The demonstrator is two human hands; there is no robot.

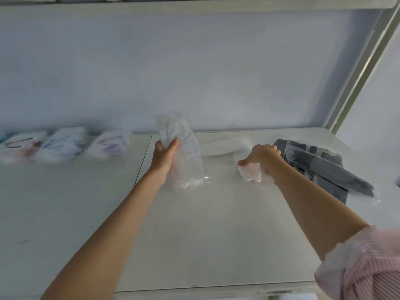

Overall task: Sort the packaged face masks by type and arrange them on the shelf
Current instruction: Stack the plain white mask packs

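My left hand (165,155) grips a stack of white masks in clear packets (184,152), held upright with its lower end resting on the white shelf (205,230). My right hand (260,155) pinches another white packaged mask (250,172) that lies flat on the shelf. More white packets (223,146) lie behind it. To the right, a loose pile of black packaged masks (324,165) fans out. At far left, three packs of patterned masks (65,144) stand in a row against the back wall.
The shelf's back wall (194,72) is pale blue-white. A metal upright (365,68) rises at the right, and an upper shelf (194,5) runs overhead. A seam (144,161) divides the shelf boards. The image is blurred.
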